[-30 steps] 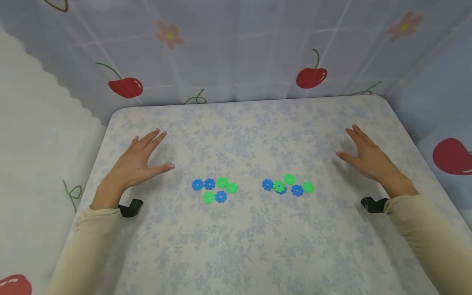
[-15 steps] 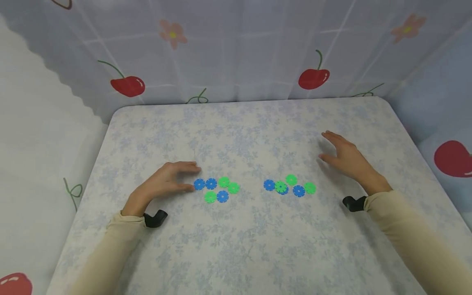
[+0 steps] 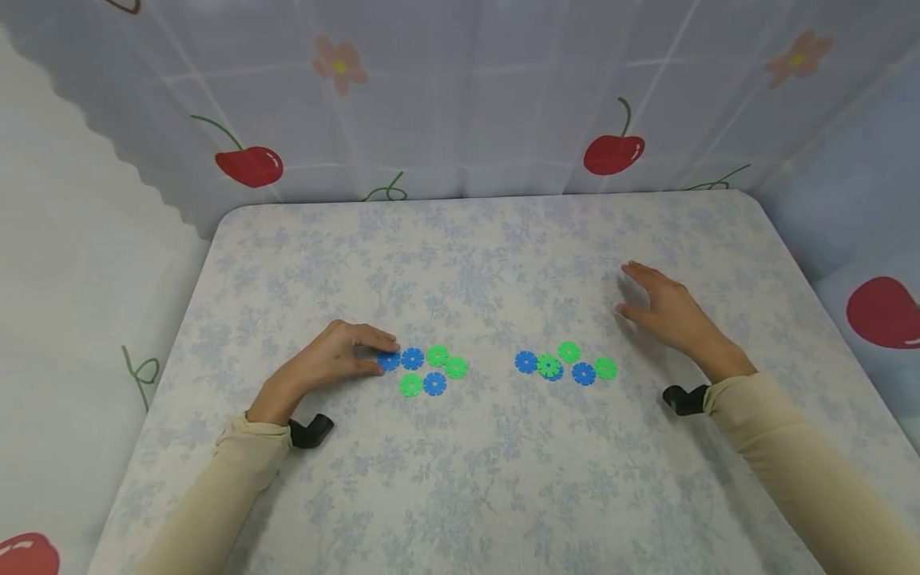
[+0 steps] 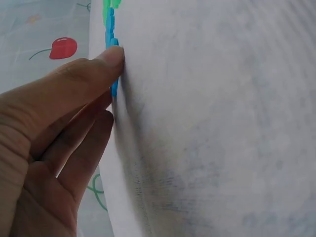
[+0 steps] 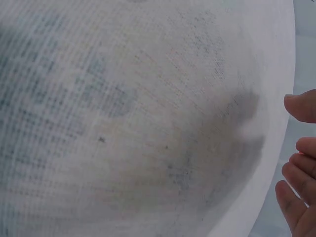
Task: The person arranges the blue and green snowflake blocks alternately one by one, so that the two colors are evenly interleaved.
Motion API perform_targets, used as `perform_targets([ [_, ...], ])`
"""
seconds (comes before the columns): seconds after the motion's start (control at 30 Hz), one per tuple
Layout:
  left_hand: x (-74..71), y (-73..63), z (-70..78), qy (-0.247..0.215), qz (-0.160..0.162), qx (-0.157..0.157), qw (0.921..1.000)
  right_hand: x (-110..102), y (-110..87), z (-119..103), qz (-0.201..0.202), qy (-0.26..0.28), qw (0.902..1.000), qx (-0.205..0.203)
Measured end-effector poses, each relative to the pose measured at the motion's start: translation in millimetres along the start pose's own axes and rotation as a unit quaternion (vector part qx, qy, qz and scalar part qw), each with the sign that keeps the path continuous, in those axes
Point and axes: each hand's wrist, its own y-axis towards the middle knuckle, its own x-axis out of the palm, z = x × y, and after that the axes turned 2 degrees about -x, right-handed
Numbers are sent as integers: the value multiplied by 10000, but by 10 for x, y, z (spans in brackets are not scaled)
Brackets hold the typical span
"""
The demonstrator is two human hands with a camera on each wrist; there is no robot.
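Note:
My left hand (image 3: 327,358) is at the left group of flat, notched plastic discs, thumb and fingers about the edges of its leftmost blue interlocking disc (image 3: 389,362). In the left wrist view the thumb (image 4: 112,57) lies against that blue disc (image 4: 115,91), seen edge-on, with fingertips on its far side. Beside it lie another blue disc (image 3: 413,358) and a green disc (image 3: 411,385), among others. My right hand (image 3: 672,315) hovers above the table with fingers extended and holds nothing. It is to the right of the second group, nearest to a green disc (image 3: 606,368).
The second group of discs includes a green disc (image 3: 549,366) overlapping a blue one. A pale floral cloth covers the table (image 3: 460,479). Behind hangs a curtain (image 3: 460,96) printed with cherries. Black camera mounts (image 3: 311,432) stick out at both wrists.
My left hand has come right and nearer to the body, reaching the leftmost blue disc, and its fingers have closed in. My right hand has shifted left, towards the second group. The discs lie as before.

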Motion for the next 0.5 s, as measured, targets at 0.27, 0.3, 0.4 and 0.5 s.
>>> perform_targets([
  [0.27,0,20,23,56,-28,28,10000,114,83,-150,-97,265,9995,-110],
  [0.3,2,21,26,70,-30,-7,10000,137,98,-195,-102,280,9994,-163],
  [0.4,5,26,36,121,-26,-96,9999,227,147,-363,-105,271,9987,-422],
  [0.5,-3,35,46,133,-21,-160,9998,344,189,-587,-187,378,9964,-742],
])
